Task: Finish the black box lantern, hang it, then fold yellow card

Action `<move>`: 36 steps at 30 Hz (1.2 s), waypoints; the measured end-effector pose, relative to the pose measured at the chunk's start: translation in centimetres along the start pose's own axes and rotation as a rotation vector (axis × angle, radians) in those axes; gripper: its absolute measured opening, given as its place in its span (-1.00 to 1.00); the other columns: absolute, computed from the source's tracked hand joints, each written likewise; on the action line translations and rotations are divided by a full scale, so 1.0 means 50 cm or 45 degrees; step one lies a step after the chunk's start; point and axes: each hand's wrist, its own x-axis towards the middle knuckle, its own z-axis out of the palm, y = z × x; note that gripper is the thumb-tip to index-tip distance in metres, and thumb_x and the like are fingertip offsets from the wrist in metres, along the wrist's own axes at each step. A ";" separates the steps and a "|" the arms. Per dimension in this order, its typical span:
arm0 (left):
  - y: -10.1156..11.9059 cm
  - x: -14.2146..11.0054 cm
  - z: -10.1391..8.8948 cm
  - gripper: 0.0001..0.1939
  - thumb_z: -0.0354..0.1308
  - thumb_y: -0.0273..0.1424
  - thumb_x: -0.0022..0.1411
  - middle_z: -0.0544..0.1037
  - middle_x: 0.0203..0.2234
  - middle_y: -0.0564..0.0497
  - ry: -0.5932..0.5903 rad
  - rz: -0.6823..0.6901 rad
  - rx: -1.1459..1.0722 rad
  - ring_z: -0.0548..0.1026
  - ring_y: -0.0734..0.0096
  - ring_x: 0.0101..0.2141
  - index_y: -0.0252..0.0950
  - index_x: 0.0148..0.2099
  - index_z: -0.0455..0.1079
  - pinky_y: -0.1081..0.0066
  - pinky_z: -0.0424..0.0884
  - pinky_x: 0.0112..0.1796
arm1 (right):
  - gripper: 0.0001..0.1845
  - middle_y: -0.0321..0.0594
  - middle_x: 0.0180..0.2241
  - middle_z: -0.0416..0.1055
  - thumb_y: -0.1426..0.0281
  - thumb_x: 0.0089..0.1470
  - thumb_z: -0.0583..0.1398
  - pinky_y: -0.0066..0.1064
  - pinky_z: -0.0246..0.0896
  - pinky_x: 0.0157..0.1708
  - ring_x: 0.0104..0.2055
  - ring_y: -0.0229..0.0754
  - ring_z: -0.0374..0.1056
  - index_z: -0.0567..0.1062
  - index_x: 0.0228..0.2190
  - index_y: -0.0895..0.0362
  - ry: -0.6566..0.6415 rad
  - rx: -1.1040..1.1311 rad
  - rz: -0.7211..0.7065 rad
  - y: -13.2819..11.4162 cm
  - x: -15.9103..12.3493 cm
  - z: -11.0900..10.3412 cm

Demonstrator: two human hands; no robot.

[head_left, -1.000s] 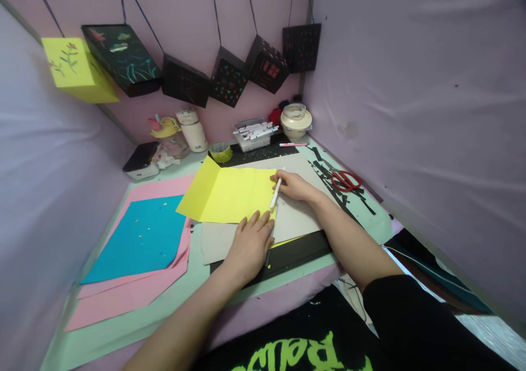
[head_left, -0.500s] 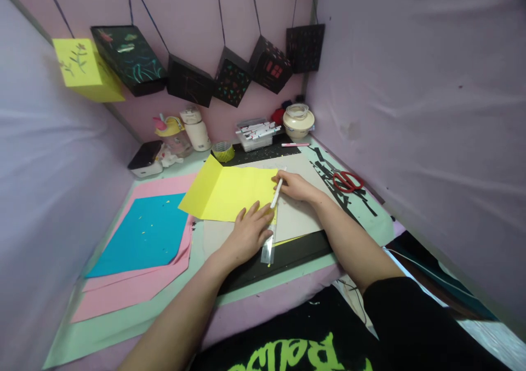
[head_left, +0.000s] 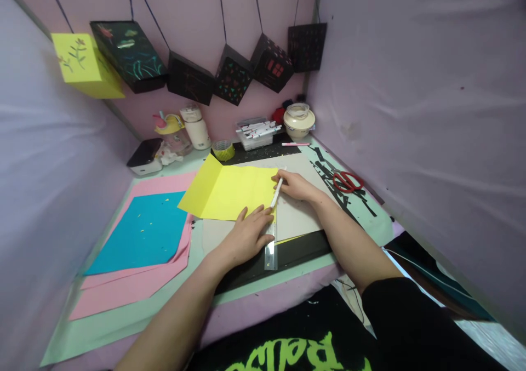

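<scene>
A sheet of yellow paper (head_left: 242, 187) lies on the desk with its left part folded up along a crease. My left hand (head_left: 250, 231) rests flat, fingers spread, across the paper's near right corner and a clear ruler (head_left: 270, 256). The thumb touches the ruler, whose near end sticks out toward me; its far part is largely hidden. My right hand (head_left: 293, 184) is closed around a white marker (head_left: 277, 192) at the paper's right edge. The marker tilts, its lower end close to my left fingertips. Its tip is too small to make out.
A pale board (head_left: 304, 217) and black sheet (head_left: 299, 258) lie underneath. Blue paper (head_left: 139, 231) and pink sheets (head_left: 127, 300) sit left. Red-handled scissors (head_left: 347, 182) lie among black scraps at right. Behind are green tape (head_left: 223, 150) and a marker box (head_left: 257, 140). Decorated boxes (head_left: 232, 78) hang above.
The ruler's near end has swung slightly right and toward me, and my left thumb has shifted with it. My right hand and the marker look nearly unchanged.
</scene>
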 end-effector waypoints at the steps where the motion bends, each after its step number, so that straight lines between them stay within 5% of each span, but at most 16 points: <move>1: 0.000 0.000 0.000 -0.58 0.06 -0.24 0.33 0.16 0.31 -0.04 -0.005 0.000 0.000 -0.01 0.17 0.32 -0.14 0.19 0.20 -0.08 -0.15 0.25 | -0.86 -0.21 -0.17 0.53 0.43 0.07 0.18 -0.36 0.26 -0.17 -0.18 -0.13 0.42 0.42 -0.26 0.07 0.001 0.001 0.001 0.000 0.000 0.000; 36: -0.007 0.000 -0.008 -0.52 0.04 -0.26 0.33 0.10 0.33 -0.05 -0.068 0.036 -0.040 -0.02 0.14 0.33 -0.10 0.27 0.15 -0.10 -0.18 0.25 | -0.88 -0.20 -0.17 0.52 0.43 0.07 0.18 -0.32 0.27 -0.13 -0.15 -0.12 0.41 0.42 -0.28 0.08 -0.010 0.006 0.003 -0.007 -0.001 -0.003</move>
